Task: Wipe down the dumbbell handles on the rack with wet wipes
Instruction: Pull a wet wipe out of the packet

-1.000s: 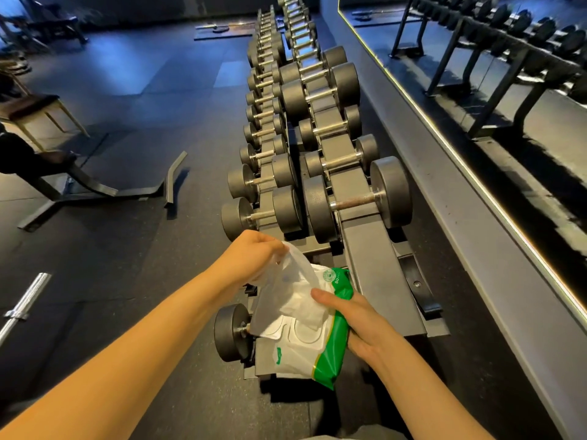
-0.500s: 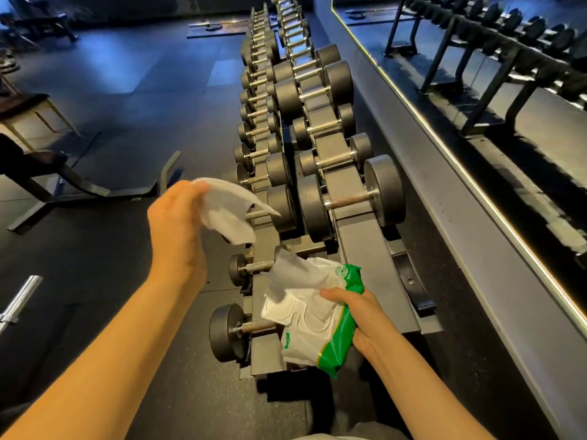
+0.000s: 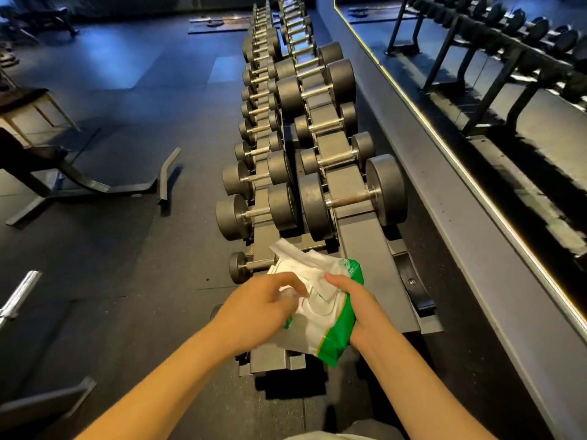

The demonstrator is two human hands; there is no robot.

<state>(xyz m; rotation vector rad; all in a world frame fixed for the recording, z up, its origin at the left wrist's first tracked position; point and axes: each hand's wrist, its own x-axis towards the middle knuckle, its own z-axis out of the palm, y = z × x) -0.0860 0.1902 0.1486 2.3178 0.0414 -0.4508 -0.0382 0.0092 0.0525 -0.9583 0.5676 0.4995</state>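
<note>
A long two-tier dumbbell rack [image 3: 359,249] runs away from me, loaded with black dumbbells on steel handles. Nearest on the upper tier is a large dumbbell [image 3: 349,200] with a rusty handle; a small dumbbell [image 3: 238,266] lies low at the near left. Over the rack's near end my right hand [image 3: 359,306] grips a green and white wet wipe pack [image 3: 333,338], thumb on top. A loose white wipe [image 3: 289,252] sticks up from the pack. My left hand [image 3: 260,306] rests on the pack's top with fingers curled round a bunched white wipe.
A weight bench frame [image 3: 79,182] stands on the dark rubber floor to the left, and a steel bar [image 3: 19,296] lies at the left edge. A mirrored wall [image 3: 476,90] above a grey ledge runs close along the rack's right side.
My left hand, which had lifted a wipe up and left over the lower tier, has come back down to the pack. The right hand still holds the pack in about the same place.
</note>
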